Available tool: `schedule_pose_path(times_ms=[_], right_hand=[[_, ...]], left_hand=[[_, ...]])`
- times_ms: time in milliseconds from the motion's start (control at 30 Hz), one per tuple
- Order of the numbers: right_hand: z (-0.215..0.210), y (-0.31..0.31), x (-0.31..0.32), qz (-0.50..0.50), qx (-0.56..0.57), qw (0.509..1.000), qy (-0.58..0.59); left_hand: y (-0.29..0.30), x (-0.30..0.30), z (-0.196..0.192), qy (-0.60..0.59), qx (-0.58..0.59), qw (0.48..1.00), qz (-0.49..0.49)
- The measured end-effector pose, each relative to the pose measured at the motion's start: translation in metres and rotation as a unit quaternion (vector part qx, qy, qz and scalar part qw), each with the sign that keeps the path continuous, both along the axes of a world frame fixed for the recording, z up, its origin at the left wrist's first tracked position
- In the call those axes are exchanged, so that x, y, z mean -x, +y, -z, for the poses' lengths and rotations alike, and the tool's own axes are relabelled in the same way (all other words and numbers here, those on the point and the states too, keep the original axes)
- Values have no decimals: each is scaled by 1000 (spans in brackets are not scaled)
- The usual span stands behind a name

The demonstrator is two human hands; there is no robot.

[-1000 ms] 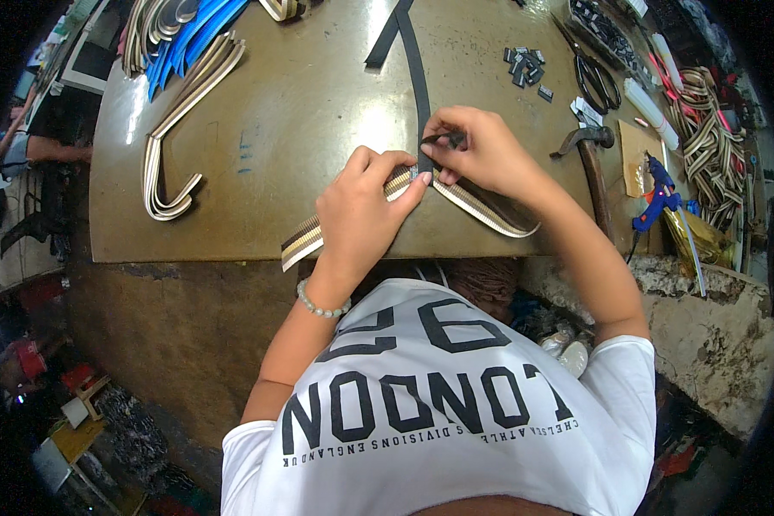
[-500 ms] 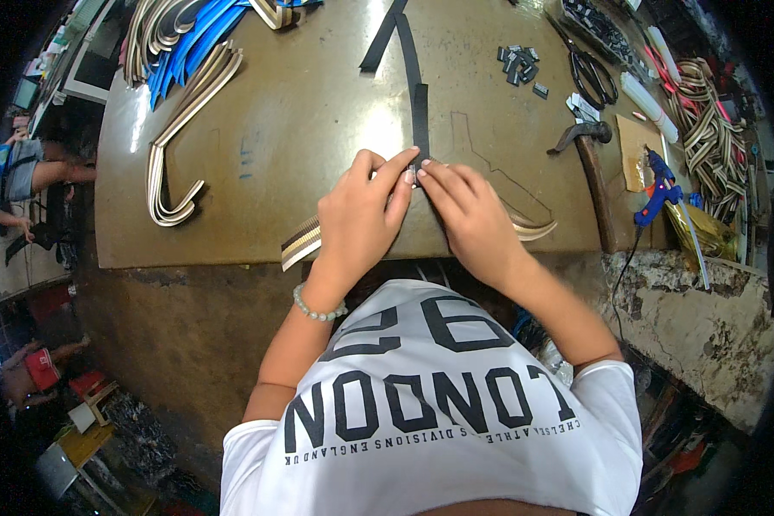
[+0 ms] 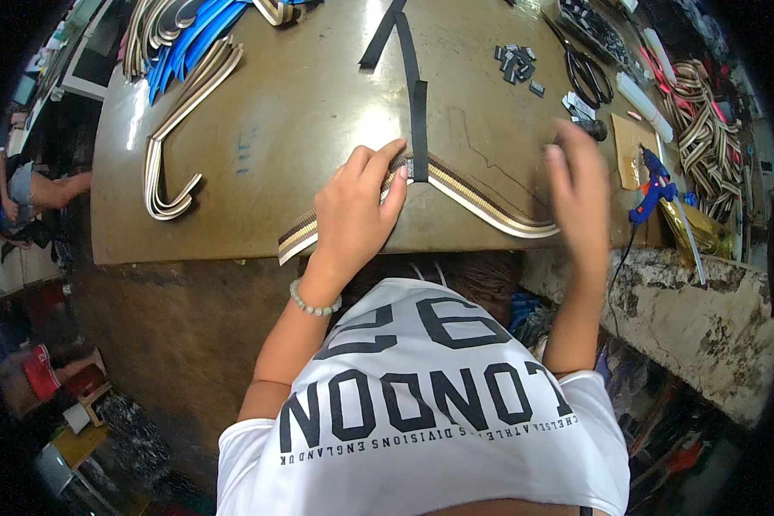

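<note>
A brown, cream and white striped strap (image 3: 494, 209) lies bent across the table's near side. My left hand (image 3: 353, 202) presses it down, thumb and fingertips closed at the bend. There a small dark tag (image 3: 411, 168) shows beside the thumb, and the end of a black webbing strap (image 3: 419, 129) lies over the striped one. To the right, my right hand (image 3: 581, 193) is blurred over the hammer (image 3: 592, 130), its thumb and fingers stretched apart. Only part of the hammer's head shows; the hand and forearm cover the handle.
Several small dark tags (image 3: 514, 64) lie beyond, beside black scissors (image 3: 587, 76). A blue glue gun (image 3: 654, 191) rests at the right, near a heap of striped straps (image 3: 705, 129). More bent striped straps (image 3: 168, 176) and blue strips (image 3: 189, 47) occupy the left.
My right hand has let go of the strap joint and moved right, over the hammer. My left hand stays on the striped strap, whose right half is now uncovered.
</note>
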State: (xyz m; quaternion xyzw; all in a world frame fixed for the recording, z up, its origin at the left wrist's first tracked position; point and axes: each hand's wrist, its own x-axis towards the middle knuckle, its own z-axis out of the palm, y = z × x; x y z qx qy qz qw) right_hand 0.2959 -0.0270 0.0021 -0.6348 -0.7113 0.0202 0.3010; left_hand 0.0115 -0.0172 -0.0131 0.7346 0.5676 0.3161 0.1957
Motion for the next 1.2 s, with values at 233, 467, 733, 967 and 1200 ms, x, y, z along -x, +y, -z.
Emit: schedule_pose_path(times_ms=[233, 467, 733, 967, 1200], right_hand=[[-25, -26, -7, 252, 163, 942, 151], [-37, -36, 108, -43, 250, 963, 88], [-31, -49, 109, -31, 289, 956, 31], [-29, -54, 36, 96, 87, 986, 107], [-7, -38, -37, 205, -28, 967, -150]], left_hand=[[2, 3, 0, -83, 8, 996, -9], [4, 5, 3, -113, -22, 993, -34], [2, 7, -3, -99, 11, 995, 10], [1, 14, -12, -8, 48, 995, 84], [5, 18, -17, 55, -31, 986, 152]])
